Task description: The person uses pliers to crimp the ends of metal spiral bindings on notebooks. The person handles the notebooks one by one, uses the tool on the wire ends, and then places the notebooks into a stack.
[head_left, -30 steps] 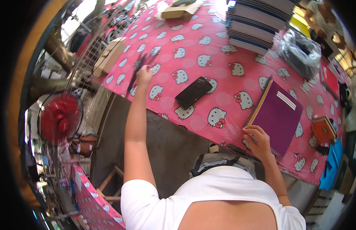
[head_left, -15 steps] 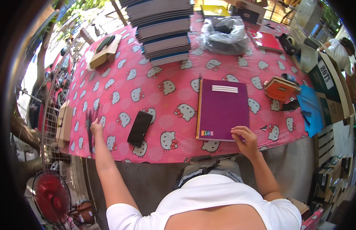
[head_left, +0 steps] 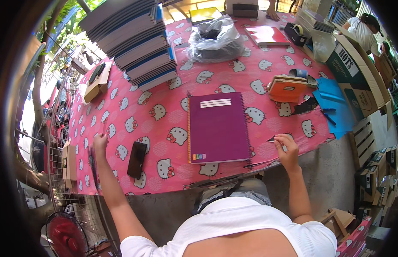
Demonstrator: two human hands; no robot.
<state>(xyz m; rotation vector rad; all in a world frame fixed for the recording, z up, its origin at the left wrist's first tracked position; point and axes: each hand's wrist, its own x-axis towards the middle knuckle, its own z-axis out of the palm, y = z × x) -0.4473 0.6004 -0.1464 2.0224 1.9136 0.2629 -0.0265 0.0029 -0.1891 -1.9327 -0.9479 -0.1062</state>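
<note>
A purple spiral notebook (head_left: 218, 132) lies flat in front of me, with a dark coil along its right edge. My right hand (head_left: 288, 150) is just right of its lower corner, thumb and fingers pinched on a small pointed piece (head_left: 271, 139), dark with a pale part, whose kind I cannot make out. At the table's left edge my left hand (head_left: 100, 144) is closed above a bundle of thin black binding coils (head_left: 93, 166). What its fingers hold, if anything, is too small to tell. A black phone (head_left: 136, 159) lies between that hand and the notebook.
A tall stack of notebooks (head_left: 141, 55) stands at the far left. Beyond the notebook sit a clear plastic bag (head_left: 216, 40) and a red book (head_left: 267, 36). An orange pouch (head_left: 288, 89), blue sheets (head_left: 334, 105) and an open carton (head_left: 353, 64) are on the right.
The view has shifted, so table things sit further left in it. My right hand has left the notebook's lower edge and taken hold of the small pointed piece. My left hand stays by the coils.
</note>
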